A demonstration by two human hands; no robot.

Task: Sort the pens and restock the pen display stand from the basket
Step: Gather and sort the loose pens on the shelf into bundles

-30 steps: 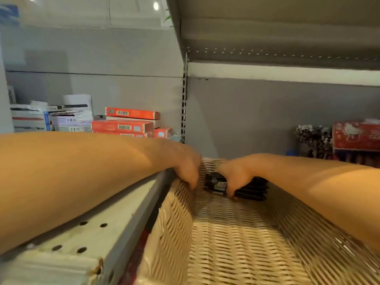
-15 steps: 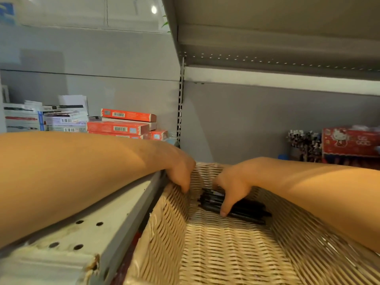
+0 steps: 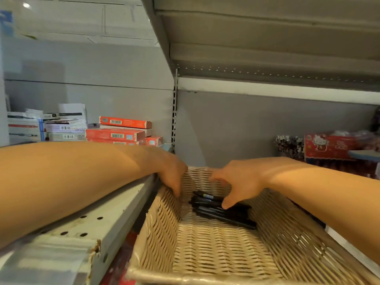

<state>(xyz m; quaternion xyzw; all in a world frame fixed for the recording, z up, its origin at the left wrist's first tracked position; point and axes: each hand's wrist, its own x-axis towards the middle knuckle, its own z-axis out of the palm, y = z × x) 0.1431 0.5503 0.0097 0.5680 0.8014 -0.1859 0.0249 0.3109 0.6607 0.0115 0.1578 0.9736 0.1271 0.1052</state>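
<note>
A woven cream basket [image 3: 207, 256] stands on the shelf in front of me. Several black pens [image 3: 228, 215] lie bunched against its far end. My left hand [image 3: 171, 173] curls its fingers over the basket's left wall near the far corner. My right hand [image 3: 238, 178] hovers just over the pens with fingers spread; only a fingertip is near the top pen, and it holds nothing. A rack of dark-capped pens [image 3: 290, 146] stands at the far right against the back wall.
A grey metal shelf edge [image 3: 115, 219] with holes runs under my left forearm, close to the basket. Orange boxes [image 3: 115, 134] and white boxes [image 3: 26, 128] are stacked at the left. A red cartoon-cat box [image 3: 329, 148] sits at the right. An upper shelf [image 3: 267, 48] hangs overhead.
My right hand was wrapped round the bunch of black pens; it has let go, lifted a little and spread its fingers. The pens stay in the basket. My left hand keeps its hold.
</note>
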